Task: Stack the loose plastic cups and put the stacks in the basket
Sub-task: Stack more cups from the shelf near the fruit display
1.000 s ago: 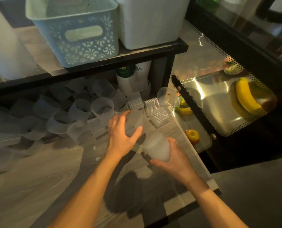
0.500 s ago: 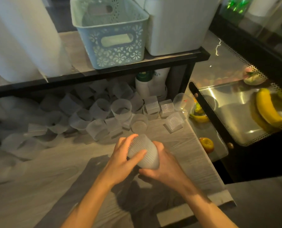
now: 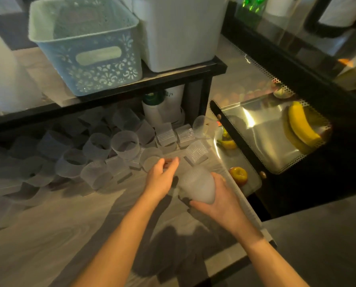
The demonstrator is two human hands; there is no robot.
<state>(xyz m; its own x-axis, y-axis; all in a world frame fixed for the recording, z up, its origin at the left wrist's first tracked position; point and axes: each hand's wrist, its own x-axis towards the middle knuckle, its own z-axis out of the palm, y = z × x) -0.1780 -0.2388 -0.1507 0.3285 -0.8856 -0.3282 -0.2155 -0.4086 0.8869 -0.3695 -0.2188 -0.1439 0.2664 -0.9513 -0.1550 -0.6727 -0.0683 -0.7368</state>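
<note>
Right grip curled around a stack of frosted cups, held tilted just above the desk, narrow end toward the shelf. Left grip wide and holding nothing, fingers loosely extended toward the loose cups, just left of the held stack and apart from it. Just beyond the left fingertips, one cup on its side with its mouth facing the camera. Farther back, a spread of loose translucent cups across the desk and under the black shelf, some upright, some tipped, several ribbed ones near the shelf's right leg. Behind those, a white bottle with a green cap. On top of the shelf, a blue basket with cut-out floral sides, no stacks visible inside from this angle, well apart from both grips. Beside the basket on the right, a white bin. To the right of the desk, a perforated metal tray with a banana on it; lower down, a small banana and an apple near the desk's edge.
</note>
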